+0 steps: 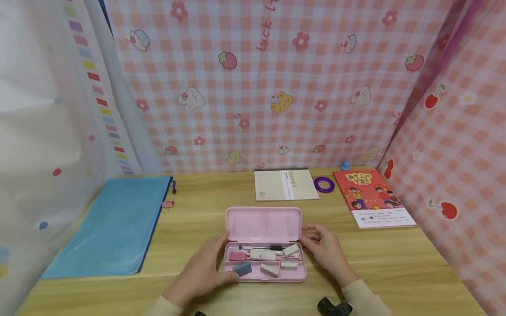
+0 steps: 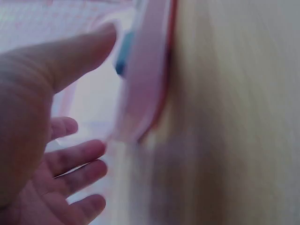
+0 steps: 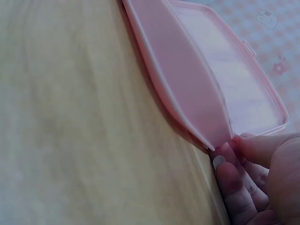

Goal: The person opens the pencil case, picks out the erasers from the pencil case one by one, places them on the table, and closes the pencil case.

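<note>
An open pink pencil case (image 1: 264, 226) lies on the wooden desk (image 1: 395, 263), its lid tilted back. The tray holds a pen (image 1: 261, 247), a pink eraser (image 1: 237, 256), a blue-grey eraser (image 1: 242, 268) and several white erasers (image 1: 262, 254). My left hand (image 1: 205, 267) lies against the case's left end, fingers straight and spread, thumb by the blue-grey eraser. The left wrist view is blurred and shows that hand (image 2: 51, 140) beside the pink case (image 2: 145, 84). My right hand (image 1: 322, 248) is at the case's right end. There its fingers (image 3: 229, 178) and thumb pinch the corner of the lid (image 3: 197, 89).
A blue zip folder (image 1: 114, 224) lies at the left with a pink clip (image 1: 168, 204) beside it. Behind the case are a beige notebook (image 1: 285, 184), a purple tape ring (image 1: 324, 184) and a red book (image 1: 371, 197). Pink checked cloth walls stand behind and on the right.
</note>
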{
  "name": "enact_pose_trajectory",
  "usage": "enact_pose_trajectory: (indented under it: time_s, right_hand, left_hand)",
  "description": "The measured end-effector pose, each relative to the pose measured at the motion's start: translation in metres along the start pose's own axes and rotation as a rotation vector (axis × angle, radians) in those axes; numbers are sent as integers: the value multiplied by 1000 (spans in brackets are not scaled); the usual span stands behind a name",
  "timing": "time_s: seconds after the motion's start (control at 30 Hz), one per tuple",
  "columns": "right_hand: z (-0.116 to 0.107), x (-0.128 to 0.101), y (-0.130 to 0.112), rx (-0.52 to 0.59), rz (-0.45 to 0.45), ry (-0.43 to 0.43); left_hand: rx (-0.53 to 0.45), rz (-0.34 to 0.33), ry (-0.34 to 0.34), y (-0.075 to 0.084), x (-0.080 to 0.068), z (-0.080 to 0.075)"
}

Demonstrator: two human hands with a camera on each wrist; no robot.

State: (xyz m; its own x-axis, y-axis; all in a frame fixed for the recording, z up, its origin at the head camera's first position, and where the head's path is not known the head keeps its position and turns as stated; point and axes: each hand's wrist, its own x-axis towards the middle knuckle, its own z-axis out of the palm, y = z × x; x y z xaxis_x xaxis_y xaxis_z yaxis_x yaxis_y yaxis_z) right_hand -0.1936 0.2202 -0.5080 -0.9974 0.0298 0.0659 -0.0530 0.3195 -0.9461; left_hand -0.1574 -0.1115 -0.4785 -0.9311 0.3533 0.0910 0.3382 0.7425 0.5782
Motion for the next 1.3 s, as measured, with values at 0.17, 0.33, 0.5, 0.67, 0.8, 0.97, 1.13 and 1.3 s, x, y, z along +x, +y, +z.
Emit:
enact_pose_trajectory:
  time_s: [0.17, 0.33, 0.5, 0.67, 0.8, 0.97, 1.13, 1.3]
  right_hand:
    - [2, 2, -1, -24, 27, 10]
    - [3, 6, -3, -43, 45, 17]
    - [5, 8, -3, -14, 35, -3]
    - [5, 7, -3, 4, 41, -6]
    - [3, 5, -3, 10, 46, -13]
    - [2, 3, -3, 0, 53, -16]
    - [1, 1, -4, 0, 56, -21]
    - [0, -1, -4, -3, 59, -20]
  left_hand:
    - [94, 144, 30, 9, 12, -13]
    - [149, 274, -54, 7, 29, -19]
    - [190, 280, -113, 0, 36, -19]
    - [211, 289, -140, -4, 37, -14]
    - [197, 251, -169, -4, 36, -12]
    - [137, 193, -189, -1, 36, -13]
    - [65, 192, -163, 0, 36, -12]
    - [-21, 174, -135, -6, 33, -11]
